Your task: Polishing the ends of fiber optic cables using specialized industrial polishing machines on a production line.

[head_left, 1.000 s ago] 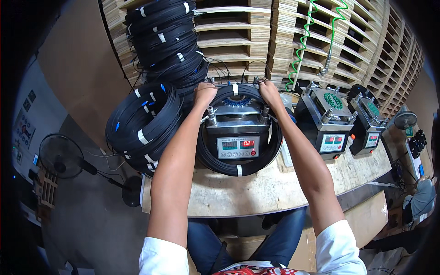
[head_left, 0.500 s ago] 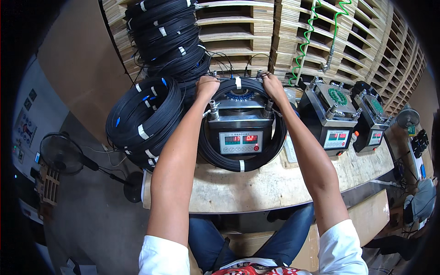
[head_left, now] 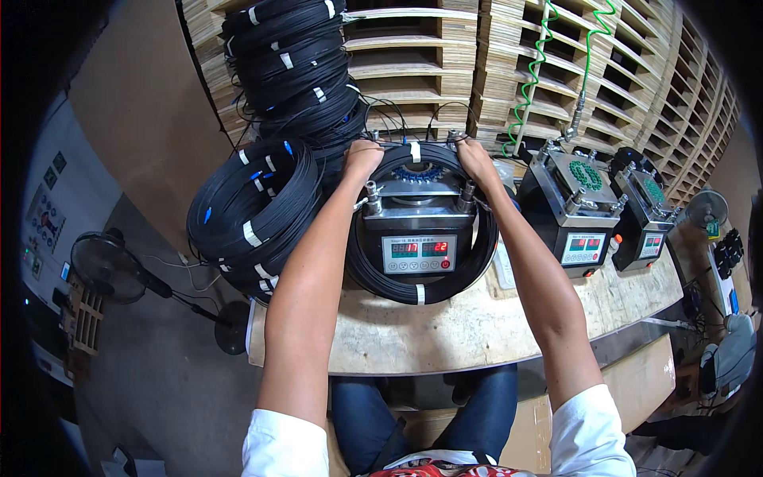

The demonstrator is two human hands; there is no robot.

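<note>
A large coil of black cable (head_left: 421, 293), bound with white tape bands, rings a black and steel bench machine (head_left: 420, 223). Its lower part rests on the table in front of the machine; the upper part crosses behind the blue-ringed top plate (head_left: 418, 173). My left hand (head_left: 363, 159) is closed on the coil's upper left, beside a rear post. At the upper right, my right hand (head_left: 475, 161) is closed on it in the same way. The far fingers of both hands are hidden. A front panel (head_left: 420, 254) with red lit digits shows inside the ring.
More black cable coils (head_left: 253, 211) lie stacked at left, with a taller stack (head_left: 290, 67) behind. Two similar machines (head_left: 571, 207) (head_left: 645, 211) stand to the right on the wooden table (head_left: 381, 338). Stacked pallets (head_left: 413, 56) form the back; a fan (head_left: 107, 266) stands left.
Both hands keep their hold on the coil, and the coil stays around the machine. The red digits at the panel's right have changed. The whole view has shifted slightly.
</note>
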